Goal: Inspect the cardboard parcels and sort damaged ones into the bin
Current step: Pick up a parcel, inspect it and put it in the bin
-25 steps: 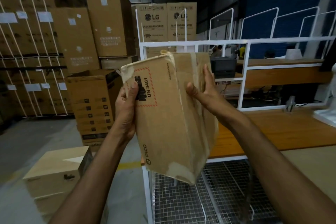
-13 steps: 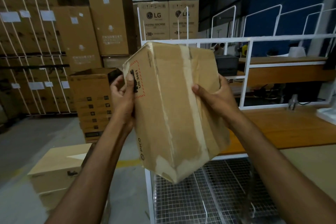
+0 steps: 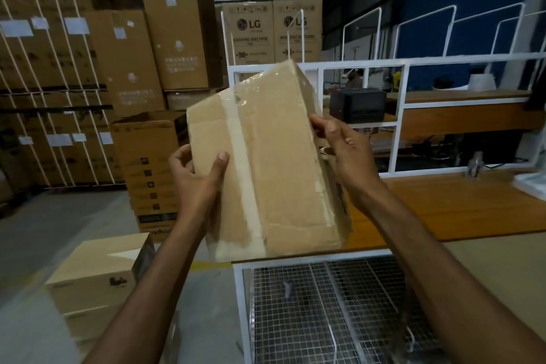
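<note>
Both hands hold one cardboard parcel (image 3: 266, 156) up in the air, tilted so that its far end leans away and to the right. The left hand (image 3: 195, 183) grips the parcel's left edge. Its thumb lies flat on the near face and its fingers (image 3: 178, 156) curl round behind. The right hand (image 3: 345, 154) holds the opposite long edge higher up, with its fingers (image 3: 322, 124) bent over that edge and pinching it.

Between the two sets of fingers, the face turned to the camera is plain brown board. A broad strip of pale tape runs lengthwise down the face, glossy and wrinkled toward the top. A crease crosses the board above the left thumb. Pale scuffed patches, like torn tape or peeled paper, show along the bottom edge and down the edge below the right fingers. The lower right corner looks crumpled and ragged.

Below the fingers, under the parcel's bottom end, sits a white-framed wire-mesh bin (image 3: 325, 319). A wooden counter (image 3: 443, 204) stretches to the right of the right fingers, and a black device (image 3: 359, 105) sits on a shelf beyond them. Down to the left of the left fingers a small closed box (image 3: 97, 275) rests on the floor. Behind them stands an open carton (image 3: 147, 162), with tall stacked cartons (image 3: 177, 32) farther back.
</note>
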Tool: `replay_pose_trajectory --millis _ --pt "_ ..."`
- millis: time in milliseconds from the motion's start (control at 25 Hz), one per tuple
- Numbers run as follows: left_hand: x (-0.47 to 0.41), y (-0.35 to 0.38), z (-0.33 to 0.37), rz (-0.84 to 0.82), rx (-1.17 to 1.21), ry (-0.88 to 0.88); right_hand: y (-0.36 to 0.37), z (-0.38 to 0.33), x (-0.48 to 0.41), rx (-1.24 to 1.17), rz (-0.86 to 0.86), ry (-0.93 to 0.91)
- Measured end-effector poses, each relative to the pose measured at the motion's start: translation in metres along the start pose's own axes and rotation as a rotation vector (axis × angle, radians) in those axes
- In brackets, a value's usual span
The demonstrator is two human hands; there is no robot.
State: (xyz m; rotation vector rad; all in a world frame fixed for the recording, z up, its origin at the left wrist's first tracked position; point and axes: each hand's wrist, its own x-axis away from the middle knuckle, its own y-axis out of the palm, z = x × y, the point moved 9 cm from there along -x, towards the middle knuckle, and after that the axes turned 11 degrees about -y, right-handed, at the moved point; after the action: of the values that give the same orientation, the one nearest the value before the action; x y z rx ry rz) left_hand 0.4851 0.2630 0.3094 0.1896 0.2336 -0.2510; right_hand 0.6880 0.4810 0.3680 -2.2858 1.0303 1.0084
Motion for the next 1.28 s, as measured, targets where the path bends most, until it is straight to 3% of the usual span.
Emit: replay_pose_trajectory --millis 120,200,320,440,640,1080,1280 --pt "-0.008 -0.006 -0.014 -0.022 0.023 -0.023 0.003 -0.002 -0.004 0.156 -0.133 -0.027" --pt "-0.009 -0.007 -0.014 -0.039 0.037 -0.006 0.000 0.008 0.000 0.216 -0.159 0.119" --pt "-0.006 0.009 0.000 -0.109 -0.119 0.064 0.013 0.015 0.012 0.084 -0.233 0.284" --pt "0.003 0.040 0.004 -0.287 -0.279 0.069 0.028 0.007 0.014 0.005 -0.189 0.191" --pt "0.004 0.041 0.007 -0.486 -0.126 0.044 0.027 0.000 0.007 -0.193 -0.140 0.149" --pt "-0.003 0.030 0.035 -0.533 0.025 0.068 0.032 -0.039 -0.004 -0.080 -0.299 -0.085" --pt "-0.013 0.026 0.057 -0.535 -0.122 0.140 0.038 -0.040 -0.004 -0.020 -0.289 -0.107"
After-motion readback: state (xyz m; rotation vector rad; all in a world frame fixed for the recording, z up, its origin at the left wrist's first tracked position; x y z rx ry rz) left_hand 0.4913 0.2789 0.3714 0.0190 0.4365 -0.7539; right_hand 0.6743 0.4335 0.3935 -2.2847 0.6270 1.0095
